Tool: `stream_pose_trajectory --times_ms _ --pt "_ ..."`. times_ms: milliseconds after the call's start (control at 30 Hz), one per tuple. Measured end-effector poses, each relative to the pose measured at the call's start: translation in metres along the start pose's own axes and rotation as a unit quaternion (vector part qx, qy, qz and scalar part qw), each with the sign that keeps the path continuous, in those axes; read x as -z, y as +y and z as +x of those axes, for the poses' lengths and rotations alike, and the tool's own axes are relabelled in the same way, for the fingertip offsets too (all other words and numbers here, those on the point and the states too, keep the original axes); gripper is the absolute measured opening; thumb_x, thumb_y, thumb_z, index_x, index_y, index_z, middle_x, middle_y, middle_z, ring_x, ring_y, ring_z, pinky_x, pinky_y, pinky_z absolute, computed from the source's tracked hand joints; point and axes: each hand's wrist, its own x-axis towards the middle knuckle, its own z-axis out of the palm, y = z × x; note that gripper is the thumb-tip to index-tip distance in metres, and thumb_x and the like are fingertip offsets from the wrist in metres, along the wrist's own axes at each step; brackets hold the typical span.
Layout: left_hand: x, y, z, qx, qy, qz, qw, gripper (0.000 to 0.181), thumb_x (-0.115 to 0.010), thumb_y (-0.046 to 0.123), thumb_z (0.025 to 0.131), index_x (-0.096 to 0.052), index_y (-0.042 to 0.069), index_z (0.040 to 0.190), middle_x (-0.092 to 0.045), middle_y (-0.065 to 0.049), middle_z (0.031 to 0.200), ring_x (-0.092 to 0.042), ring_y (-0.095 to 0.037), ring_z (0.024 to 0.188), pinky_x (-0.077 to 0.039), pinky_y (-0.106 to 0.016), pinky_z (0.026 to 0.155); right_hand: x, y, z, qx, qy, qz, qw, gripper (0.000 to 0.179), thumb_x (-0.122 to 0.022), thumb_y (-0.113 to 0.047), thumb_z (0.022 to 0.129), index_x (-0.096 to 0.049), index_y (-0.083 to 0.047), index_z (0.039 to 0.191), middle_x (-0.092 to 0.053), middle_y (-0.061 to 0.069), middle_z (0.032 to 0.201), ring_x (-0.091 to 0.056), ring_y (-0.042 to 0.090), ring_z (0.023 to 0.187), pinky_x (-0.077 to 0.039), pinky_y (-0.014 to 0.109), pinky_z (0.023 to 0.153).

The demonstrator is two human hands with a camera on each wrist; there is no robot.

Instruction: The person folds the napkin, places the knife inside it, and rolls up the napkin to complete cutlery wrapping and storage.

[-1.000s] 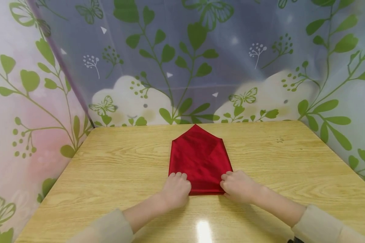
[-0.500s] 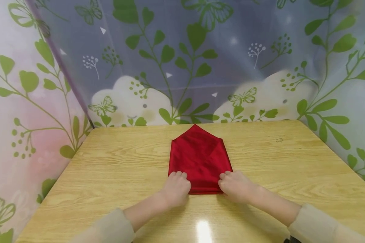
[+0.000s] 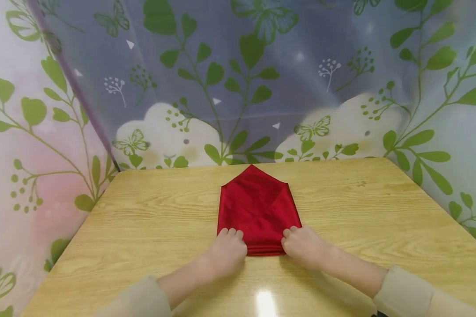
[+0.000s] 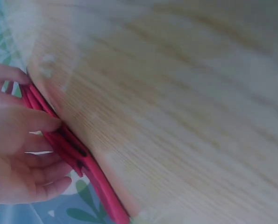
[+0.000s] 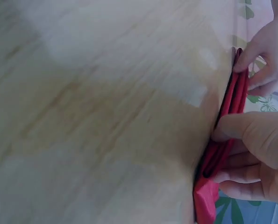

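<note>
A shiny red satin cloth [image 3: 258,207] lies folded flat on the table, its far end coming to a point. My left hand [image 3: 230,248] grips the near left corner, and my right hand [image 3: 303,246] grips the near right one. Between them the near edge shows stacked layers. In the left wrist view, the thumb presses the layered edge of the cloth [image 4: 101,186] from one side with the fingers on the other. The right wrist view has the thumb of my right hand [image 5: 265,144] pinching the folded layers the same way.
The wooden table [image 3: 154,207] stretches out on both sides of the cloth, with a bright light reflection near its front. A patterned curtain [image 3: 309,79] with leaves and butterflies closes off the back and both sides.
My right hand has shifted slightly left, closer to my left hand. The cloth's near edge now shows more stacked folds between them. The head view has tilted slightly.
</note>
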Motion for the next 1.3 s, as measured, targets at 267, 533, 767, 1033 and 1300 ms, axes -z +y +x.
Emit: stream_pose_trajectory --times_ms 267,533,767,1033,1300 --pt "0.001 0.001 -0.002 -0.015 0.014 0.039 0.999 0.038 -0.065 0.01 0.07 -0.035 0.015 0.047 -0.029 0.002 0.051 -0.019 -0.011 0.05 -0.019 -0.024 0.05 0.001 -0.002 0.001 0.017 -0.008 -0.025 0.9995 0.022 -0.074 -0.013 0.07 -0.055 -0.011 0.061 -0.043 0.001 0.061 -0.041 0.016 0.052 -0.032 0.022 0.041" --pt "-0.005 0.009 -0.001 0.001 0.0 0.079 0.9969 0.033 -0.066 0.01 0.07 -0.043 0.015 0.046 -0.036 0.001 0.053 -0.033 -0.011 0.049 -0.025 -0.023 0.05 -0.006 -0.01 0.0 0.012 0.042 -0.068 0.9967 0.017 -0.07 -0.004 0.068 -0.055 -0.007 0.061 -0.043 0.003 0.059 -0.042 0.016 0.051 -0.034 0.023 0.04" --pt "-0.003 0.015 0.0 0.009 -0.045 0.117 0.9921 0.033 -0.068 0.014 0.07 -0.044 0.015 0.047 -0.036 0.0 0.054 -0.035 -0.012 0.051 -0.03 -0.024 0.053 -0.01 -0.01 0.0 0.005 0.051 -0.06 0.9969 0.018 -0.07 -0.002 0.067 -0.054 -0.007 0.062 -0.042 0.003 0.059 -0.043 0.017 0.051 -0.033 0.023 0.04" --pt "-0.009 0.01 -0.002 0.04 0.025 0.077 0.996 0.029 -0.066 0.011 0.068 -0.046 0.014 0.047 -0.04 0.0 0.055 -0.04 -0.013 0.052 -0.03 -0.024 0.052 -0.01 -0.005 0.0 -0.011 0.045 0.001 0.9989 0.016 -0.07 -0.004 0.067 -0.054 -0.008 0.064 -0.045 0.002 0.06 -0.046 0.017 0.051 -0.037 0.024 0.041" --pt "-0.013 0.003 -0.003 0.063 0.074 0.027 0.9949 0.025 -0.061 0.007 0.068 -0.046 0.013 0.049 -0.042 -0.001 0.061 -0.043 -0.015 0.058 -0.029 -0.026 0.053 -0.013 0.0 0.001 -0.051 0.039 0.07 0.9954 0.016 -0.069 -0.006 0.063 -0.054 -0.009 0.069 -0.045 0.001 0.064 -0.047 0.019 0.055 -0.038 0.027 0.042"
